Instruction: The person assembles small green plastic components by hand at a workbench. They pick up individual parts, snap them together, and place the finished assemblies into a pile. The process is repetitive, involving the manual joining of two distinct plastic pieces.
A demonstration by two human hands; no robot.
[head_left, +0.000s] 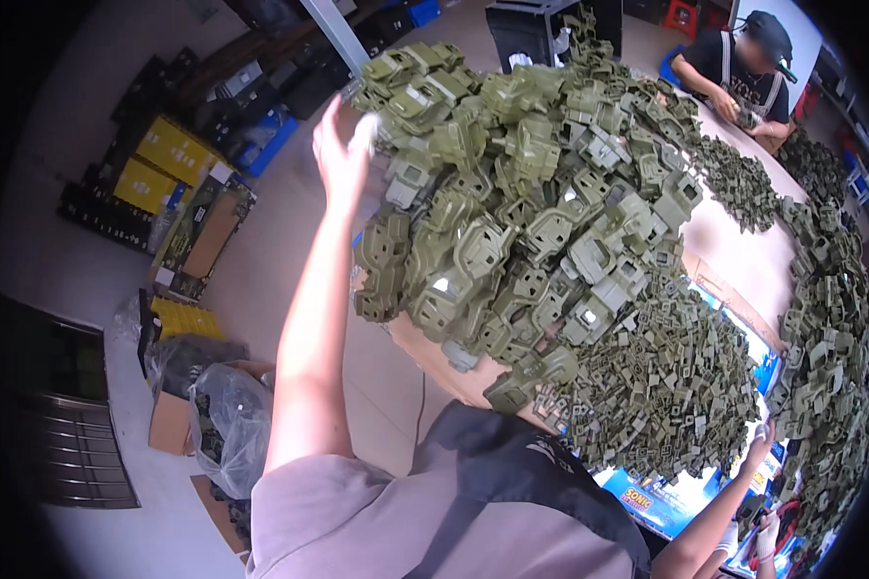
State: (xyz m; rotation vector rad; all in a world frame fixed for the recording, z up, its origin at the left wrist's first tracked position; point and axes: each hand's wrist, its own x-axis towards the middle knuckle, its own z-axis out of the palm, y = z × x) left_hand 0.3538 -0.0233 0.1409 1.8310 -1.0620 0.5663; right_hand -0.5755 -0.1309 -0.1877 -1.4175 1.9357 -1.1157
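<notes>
Workshop room, pale concrete floor point(280, 280), long tan-topped table point(743, 261) running from the lower right up to the far end. Table heaped with olive-green moulded plastic parts: a big pile of larger housings point(512, 193) at the near edge, a spread of smaller green clips point(666, 386) just beside it on the right, more green heaps point(830, 318) along the right rim. Left hand point(343, 154) raised above the floor side, fingers spread and not clamped, a small white piece point(364, 130) at the fingertips, touching or just beside the upper left of the big pile; cannot tell if actually pinched. Right hand point(761, 444) low at the right, resting on the edge of the small-clip spread; grip not readable, too small and partly hidden. Blue printed sheet point(666, 502) with bright lettering lying under the clips at the near table edge. On the floor at left: yellow flat cartons point(169, 154) on dark crates, an open green-and-brown box point(208, 232), a plain brown carton point(169, 425), a clear plastic bag point(227, 425) of dark parts, blue crates point(270, 140) further back. Black bin point(526, 34) at the far end. Another person point(743, 72) in a dark cap seated at the far table corner, hands on green parts.
</notes>
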